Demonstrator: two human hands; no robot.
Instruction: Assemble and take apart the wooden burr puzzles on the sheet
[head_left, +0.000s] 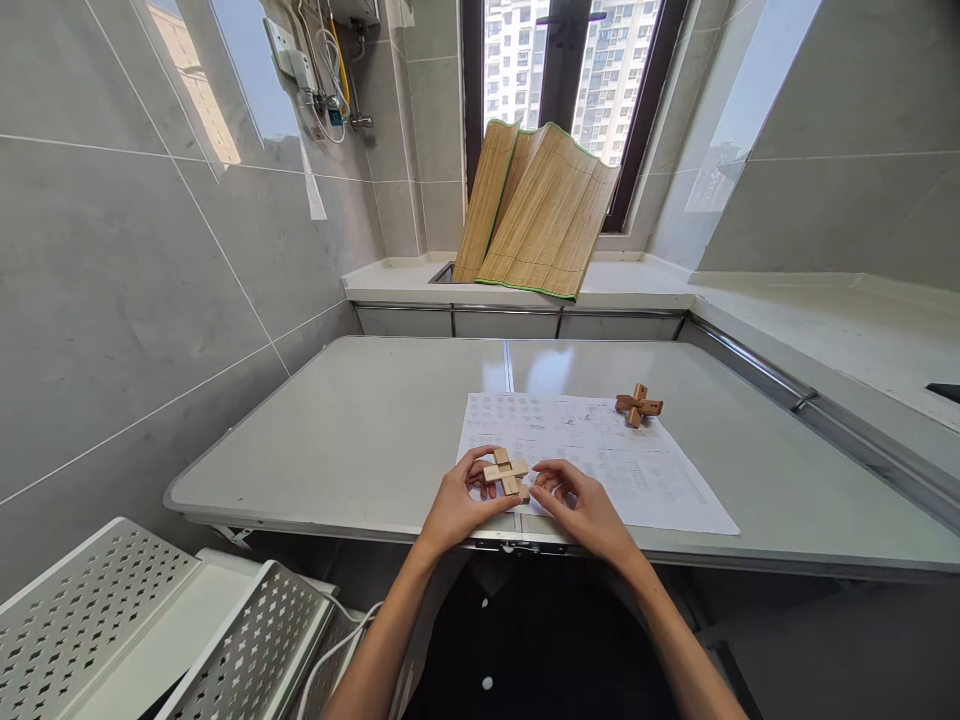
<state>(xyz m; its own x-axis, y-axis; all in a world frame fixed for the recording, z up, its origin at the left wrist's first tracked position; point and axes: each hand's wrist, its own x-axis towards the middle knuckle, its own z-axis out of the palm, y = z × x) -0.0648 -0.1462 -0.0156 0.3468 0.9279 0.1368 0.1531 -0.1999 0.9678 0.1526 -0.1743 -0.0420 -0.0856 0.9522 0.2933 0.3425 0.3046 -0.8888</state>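
A light wooden burr puzzle, made of crossed interlocking bars, is in my left hand, gripped between thumb and fingers just above the paper sheet. A darker end of a bar shows at its lower right. Close beside it on the right, my right hand has bent fingers, with a gap between thumb and forefinger. Its fingertips are very near the puzzle; whether they touch it is unclear. A darker brown wooden burr puzzle, star-shaped, rests on the upper right of the printed paper sheet.
The white folding table has a seam down its middle. Behind it, a folded bamboo mat leans at the window. A metal rail runs along the ledge. White perforated racks and a cable are at lower left.
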